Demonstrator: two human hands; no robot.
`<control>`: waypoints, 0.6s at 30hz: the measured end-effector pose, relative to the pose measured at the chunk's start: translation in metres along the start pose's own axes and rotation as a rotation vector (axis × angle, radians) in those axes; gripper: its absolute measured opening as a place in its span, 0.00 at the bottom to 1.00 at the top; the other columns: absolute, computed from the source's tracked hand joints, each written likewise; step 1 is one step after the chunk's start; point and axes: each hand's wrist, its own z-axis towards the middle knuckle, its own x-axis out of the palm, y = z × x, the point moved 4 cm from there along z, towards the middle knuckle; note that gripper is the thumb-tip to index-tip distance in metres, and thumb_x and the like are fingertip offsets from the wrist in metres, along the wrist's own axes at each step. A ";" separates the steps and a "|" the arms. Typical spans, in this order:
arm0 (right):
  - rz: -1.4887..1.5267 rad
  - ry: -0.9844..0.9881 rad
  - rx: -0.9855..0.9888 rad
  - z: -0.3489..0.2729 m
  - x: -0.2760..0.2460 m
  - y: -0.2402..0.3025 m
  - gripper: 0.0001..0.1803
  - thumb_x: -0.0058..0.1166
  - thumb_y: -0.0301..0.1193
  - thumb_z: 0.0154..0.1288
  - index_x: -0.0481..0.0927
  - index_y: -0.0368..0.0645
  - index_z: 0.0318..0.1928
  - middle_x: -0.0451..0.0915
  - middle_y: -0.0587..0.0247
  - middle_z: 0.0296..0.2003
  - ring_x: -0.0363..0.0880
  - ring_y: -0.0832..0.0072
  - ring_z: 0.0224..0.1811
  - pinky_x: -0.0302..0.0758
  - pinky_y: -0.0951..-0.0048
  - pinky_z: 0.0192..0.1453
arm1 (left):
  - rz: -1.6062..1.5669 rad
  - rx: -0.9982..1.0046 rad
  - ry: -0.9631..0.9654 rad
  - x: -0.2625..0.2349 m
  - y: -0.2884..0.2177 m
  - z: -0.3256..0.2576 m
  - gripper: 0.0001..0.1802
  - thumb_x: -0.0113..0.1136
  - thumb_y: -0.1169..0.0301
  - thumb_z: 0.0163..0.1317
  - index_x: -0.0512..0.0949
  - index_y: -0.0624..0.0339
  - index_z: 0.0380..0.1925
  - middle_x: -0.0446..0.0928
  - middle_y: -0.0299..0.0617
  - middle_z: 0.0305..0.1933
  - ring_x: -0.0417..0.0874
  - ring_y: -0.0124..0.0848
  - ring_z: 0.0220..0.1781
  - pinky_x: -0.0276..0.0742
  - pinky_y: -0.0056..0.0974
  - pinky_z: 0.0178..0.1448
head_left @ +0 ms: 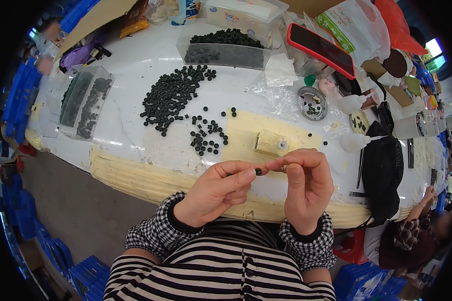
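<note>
Between the thumb and forefinger of my left hand (216, 193) is a small black round part (258, 171), its edge showing at the fingertips. My right hand (310, 185) meets it from the other side, its forefinger reaching to the left fingertips. The right thumb and fingers are drawn together, and what they pinch, if anything, is too small to name. Just beyond both hands stands a cream-coloured block (269, 142) with a round white fitting on top. A large pile of similar black parts (171, 95) lies further left, with a looser cluster (206, 138) nearer my left hand.
Clear plastic bins of black parts stand at the back (223, 56) and left (85, 103). A red-cased phone (320, 50) leans at the back right near a round metal dish (312, 103) and white squeeze bottles (354, 143). A black bag (384, 170) hangs over the right edge; another person's hand (429, 194) is beyond.
</note>
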 end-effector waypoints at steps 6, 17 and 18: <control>0.004 -0.004 -0.014 0.000 0.000 0.000 0.05 0.49 0.22 0.69 0.73 0.31 0.40 0.79 0.55 0.34 0.82 0.73 0.36 0.77 0.77 0.40 | 0.006 0.003 0.014 0.002 0.000 0.000 0.13 0.51 0.66 0.70 0.77 0.64 0.46 0.56 0.25 0.18 0.52 0.17 0.19 0.49 0.24 0.23; -0.004 -0.006 0.002 0.000 0.000 -0.001 0.05 0.49 0.22 0.69 0.73 0.31 0.40 0.79 0.56 0.34 0.82 0.73 0.36 0.78 0.77 0.41 | -0.075 0.010 0.092 -0.002 0.000 0.001 0.12 0.53 0.69 0.70 0.78 0.65 0.47 0.75 0.28 0.29 0.54 0.15 0.19 0.52 0.23 0.22; 0.002 -0.009 0.005 -0.001 0.000 -0.001 0.05 0.49 0.22 0.69 0.73 0.31 0.40 0.79 0.56 0.34 0.82 0.73 0.37 0.77 0.77 0.41 | -0.048 0.008 0.072 -0.001 0.000 0.001 0.13 0.52 0.68 0.70 0.78 0.65 0.48 0.69 0.27 0.25 0.54 0.16 0.19 0.51 0.23 0.22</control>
